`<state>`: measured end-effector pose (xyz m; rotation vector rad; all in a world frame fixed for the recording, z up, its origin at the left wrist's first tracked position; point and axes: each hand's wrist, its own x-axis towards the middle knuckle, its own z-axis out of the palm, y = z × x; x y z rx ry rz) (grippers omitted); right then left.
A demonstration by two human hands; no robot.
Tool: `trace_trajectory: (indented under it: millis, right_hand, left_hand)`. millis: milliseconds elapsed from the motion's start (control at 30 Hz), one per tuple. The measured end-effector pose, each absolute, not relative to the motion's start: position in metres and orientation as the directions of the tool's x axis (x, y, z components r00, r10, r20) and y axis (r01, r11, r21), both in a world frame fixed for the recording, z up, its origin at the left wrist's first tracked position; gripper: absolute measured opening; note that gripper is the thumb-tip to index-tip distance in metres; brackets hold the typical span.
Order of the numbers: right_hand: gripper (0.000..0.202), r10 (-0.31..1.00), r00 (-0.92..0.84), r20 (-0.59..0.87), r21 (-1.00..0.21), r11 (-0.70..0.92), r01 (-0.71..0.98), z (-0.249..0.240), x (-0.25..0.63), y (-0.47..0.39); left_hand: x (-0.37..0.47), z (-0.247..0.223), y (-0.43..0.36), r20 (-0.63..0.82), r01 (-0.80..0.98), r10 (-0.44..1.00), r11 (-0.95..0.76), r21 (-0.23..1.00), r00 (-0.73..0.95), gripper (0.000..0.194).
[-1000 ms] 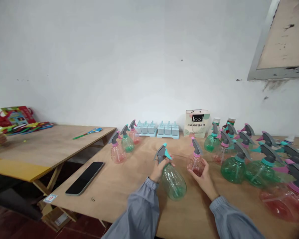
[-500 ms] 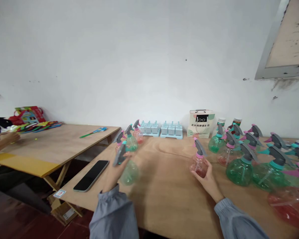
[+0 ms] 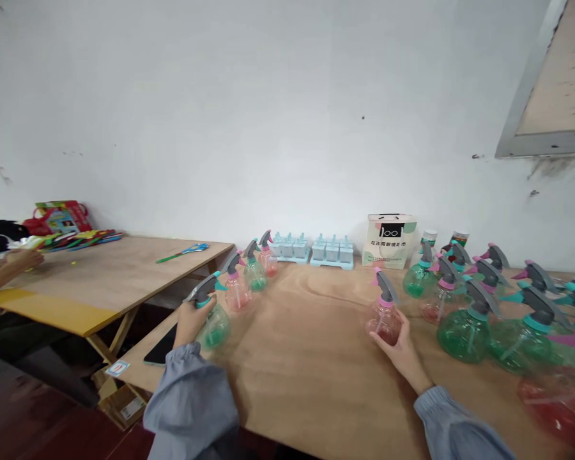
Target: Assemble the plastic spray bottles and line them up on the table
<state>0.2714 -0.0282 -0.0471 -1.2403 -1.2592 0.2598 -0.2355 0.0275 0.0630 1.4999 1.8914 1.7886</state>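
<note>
My left hand (image 3: pixel 190 319) is closed round the neck of a green spray bottle (image 3: pixel 215 327) at the table's left side. Just behind it stands a pink spray bottle (image 3: pixel 238 291), with another green spray bottle (image 3: pixel 255 275) and a pink spray bottle (image 3: pixel 268 260) farther back in the same row. My right hand (image 3: pixel 401 345) wraps round the body of a pink spray bottle (image 3: pixel 382 321) with a grey trigger head, upright at the right of the middle. A phone (image 3: pixel 160 348) lies partly hidden behind my left forearm.
Several green and pink spray bottles (image 3: pixel 464 335) crowd the right side. Along the wall stand two light-blue popsicle moulds (image 3: pixel 332 252) and a paper bag (image 3: pixel 389 243). On a separate table (image 3: pixel 124 275) at left are colourful strips (image 3: pixel 81 239) and another person's hand (image 3: pixel 23 260).
My left hand has carried the green spray bottle left, to the front of the left row, and now covers part of the phone. My right hand stays on its pink spray bottle.
</note>
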Motion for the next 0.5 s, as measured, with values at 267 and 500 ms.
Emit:
trace_trajectory:
  millis: [267,500]
  right_hand:
    - [0.1,0.75,0.363,0.553,-0.814,0.392,0.43,-0.049,0.272,-0.027]
    - [0.099,0.749,0.365,0.553,-0.812,0.385,0.439,-0.046,0.271,-0.029]
  left_hand:
    - [-0.225,0.061,0.032,0.576,0.588,0.613,-0.214,0.78,-0.541,0.037]
    - [-0.22,0.06,0.043,0.582,0.576,0.578,-0.222,0.787,-0.572,0.039]
